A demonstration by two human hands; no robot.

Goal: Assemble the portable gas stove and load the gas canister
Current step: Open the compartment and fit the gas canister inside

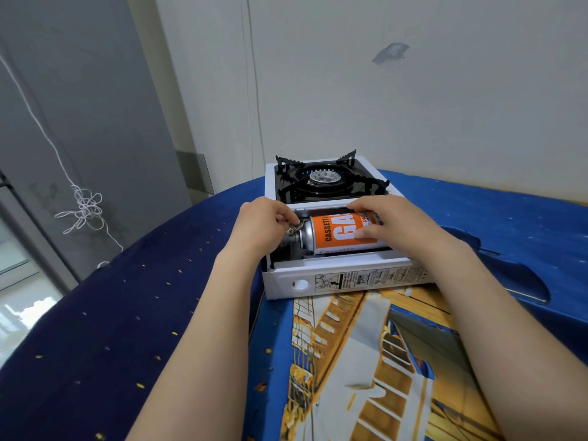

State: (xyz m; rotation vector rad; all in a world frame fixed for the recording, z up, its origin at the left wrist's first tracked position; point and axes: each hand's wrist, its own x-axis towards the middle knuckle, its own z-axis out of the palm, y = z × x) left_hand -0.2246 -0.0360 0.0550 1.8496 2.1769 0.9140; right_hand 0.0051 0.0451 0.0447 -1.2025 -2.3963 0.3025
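Observation:
A white portable gas stove [337,280] stands on a blue cloth, its black pan support and burner [324,179] at the far end. The canister compartment at the near end is open. An orange and white gas canister [332,233] lies on its side inside it, its metal top pointing left. My right hand [391,221] rests over the canister's right part, thumb on the label and fingers over its top. My left hand [265,226] is at the canister's nozzle end, fingers pinched on a small metal part [294,229] of the connector there.
The stove sits on a surface covered by a blue patterned cloth [127,313] with an orange and white print [366,361] near me. A white wall [413,90] rises just behind the stove. A tangled white cord [84,208] hangs at left beside a grey panel.

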